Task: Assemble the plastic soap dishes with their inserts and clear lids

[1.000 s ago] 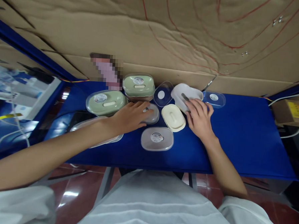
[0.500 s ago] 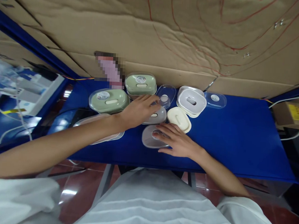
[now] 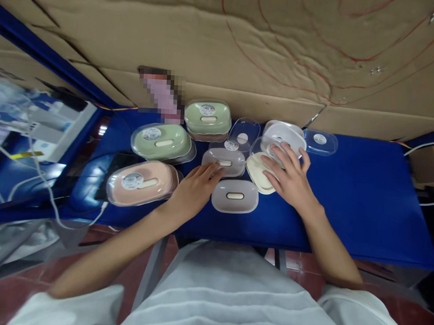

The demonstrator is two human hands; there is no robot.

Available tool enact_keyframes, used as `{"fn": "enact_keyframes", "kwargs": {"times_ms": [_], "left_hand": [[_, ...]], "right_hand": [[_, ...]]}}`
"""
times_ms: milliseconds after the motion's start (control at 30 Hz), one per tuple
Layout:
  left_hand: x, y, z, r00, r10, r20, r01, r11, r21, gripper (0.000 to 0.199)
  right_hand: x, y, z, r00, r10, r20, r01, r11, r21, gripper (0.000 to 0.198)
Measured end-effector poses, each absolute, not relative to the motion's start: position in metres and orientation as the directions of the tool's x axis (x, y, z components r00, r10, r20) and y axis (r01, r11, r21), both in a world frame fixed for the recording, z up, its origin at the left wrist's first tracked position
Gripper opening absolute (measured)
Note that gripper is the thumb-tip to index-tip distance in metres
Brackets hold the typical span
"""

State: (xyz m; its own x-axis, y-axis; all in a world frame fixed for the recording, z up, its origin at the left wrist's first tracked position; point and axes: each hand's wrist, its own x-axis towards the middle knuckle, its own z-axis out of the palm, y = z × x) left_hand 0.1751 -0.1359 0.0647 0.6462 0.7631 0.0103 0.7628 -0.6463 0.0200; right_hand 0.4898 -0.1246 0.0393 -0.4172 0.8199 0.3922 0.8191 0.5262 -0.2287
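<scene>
Hands loose-gripped: left hand (image 3: 192,190) on grey box (image 3: 223,162), right hand (image 3: 291,178) on clear lid (image 3: 267,146) (boxes empty).

The right half of the blue table (image 3: 364,199) lies bare, giving a hand free passage. The left and middle are crowded with soap boxes (image 3: 162,142) and clear lids (image 3: 319,141), seemingly touching. The cardboard wall (image 3: 244,52) blocks the back.

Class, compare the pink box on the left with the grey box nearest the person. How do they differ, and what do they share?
The pink box is salmon pink; the grey box is pale grey. The pink box looks larger. The pink box carries a clear cover with a round sticker; the grey box shows neither. No hand touches the pink box, while the left hand lies right beside the grey box. Both are rounded oblongs with a slot-shaped handle, resting on the blue table.
</scene>
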Motion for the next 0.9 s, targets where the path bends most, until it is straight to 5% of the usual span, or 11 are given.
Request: {"fn": "enact_keyframes", "kwargs": {"times_ms": [133,300,467,700,900], "left_hand": [[0.178,-0.130,0.045,0.621,0.782,0.049,0.780,-0.623,0.054,0.055],[0.175,-0.124,0.038,0.574,0.814,0.086,0.787,-0.577,0.217,0.033],[0.177,-0.126,0.040,0.518,0.843,0.143,0.787,-0.535,0.306,0.032],[0.180,-0.121,0.025,0.414,0.845,0.338,0.742,-0.528,0.413,0.031],[0.179,-0.137,0.012,0.236,0.866,0.440,0.839,-0.410,0.357,0.017]], "right_hand": [[0.477,-0.138,0.038,-0.526,0.784,0.330,0.729,0.615,-0.300,0.040],[0.444,-0.166,0.033,-0.788,0.588,0.183,0.504,0.787,-0.357,0.059],[0.427,-0.170,0.031,-0.833,0.502,0.233,0.457,0.861,-0.222,0.029],[0.440,-0.169,0.075,-0.732,0.512,0.449,0.473,0.857,-0.207,0.021],[0.467,-0.150,0.070,-0.555,0.696,0.456,0.755,0.652,-0.076,0.029]]}}
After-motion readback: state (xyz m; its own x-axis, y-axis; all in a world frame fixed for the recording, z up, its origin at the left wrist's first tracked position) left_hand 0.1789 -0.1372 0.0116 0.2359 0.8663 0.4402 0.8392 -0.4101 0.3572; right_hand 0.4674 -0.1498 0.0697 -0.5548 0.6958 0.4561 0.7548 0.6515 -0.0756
